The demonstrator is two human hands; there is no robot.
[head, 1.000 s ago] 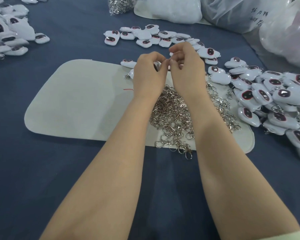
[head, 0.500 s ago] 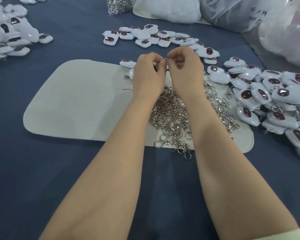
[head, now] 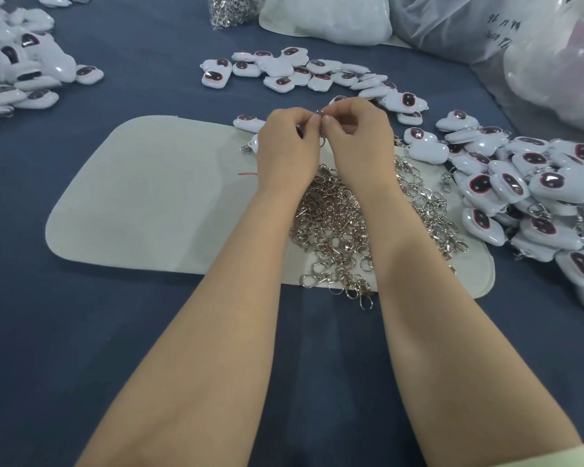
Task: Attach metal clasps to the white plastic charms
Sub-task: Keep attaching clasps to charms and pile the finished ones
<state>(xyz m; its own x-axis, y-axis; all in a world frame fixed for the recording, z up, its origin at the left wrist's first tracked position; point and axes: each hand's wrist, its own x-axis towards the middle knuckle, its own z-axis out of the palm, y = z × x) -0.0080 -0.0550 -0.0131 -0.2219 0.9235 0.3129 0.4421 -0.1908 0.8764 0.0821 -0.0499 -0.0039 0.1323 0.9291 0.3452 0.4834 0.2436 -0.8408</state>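
My left hand (head: 289,146) and my right hand (head: 358,136) meet fingertip to fingertip above the far edge of a cream mat (head: 155,197). Between them they pinch a small metal clasp (head: 319,112), of which only a silver sliver shows. My fingers hide whatever else the hands hold. A heap of loose silver clasps (head: 338,227) lies on the mat under my wrists. White plastic charms with dark red-rimmed windows lie in piles: one at the right (head: 526,190), one across the back (head: 297,70), one at the far left (head: 17,72).
The table is covered in dark blue cloth (head: 81,332). A clear bag of clasps (head: 230,8) and several white plastic bags (head: 344,18) stand along the back and at the right. A short red thread (head: 246,174) lies on the mat.
Both hands have drawn closer together and a little nearer to me, with the fingertips now touching over the clasp. The piles have not moved.
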